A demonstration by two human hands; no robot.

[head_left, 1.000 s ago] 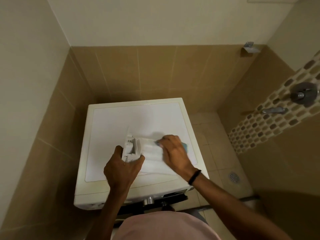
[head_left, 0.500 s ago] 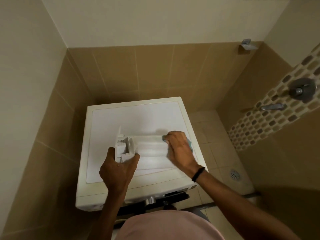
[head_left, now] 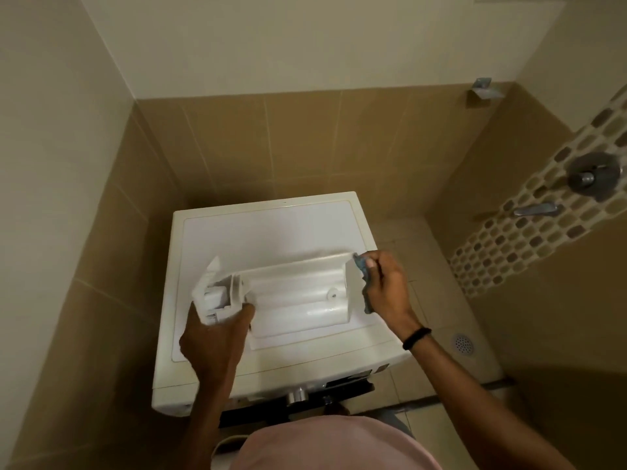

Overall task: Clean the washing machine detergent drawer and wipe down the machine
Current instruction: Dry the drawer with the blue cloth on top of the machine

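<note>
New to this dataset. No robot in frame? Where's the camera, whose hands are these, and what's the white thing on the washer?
No robot here: a person works with bare hands. The camera sits on their head, looking forward and down, so both arms enter from the bottom of the picture. The big white box is a washing machine seen from above, in a tiled bathroom. Across its top is the pulled-out detergent drawer. The left hand grips the drawer's left end, which looks slightly raised. The right hand, with a black wristband, pinches a blue-grey cloth at the drawer's right end. A shower valve is on the right wall, and a floor drain is in the tiles beside the machine.
</note>
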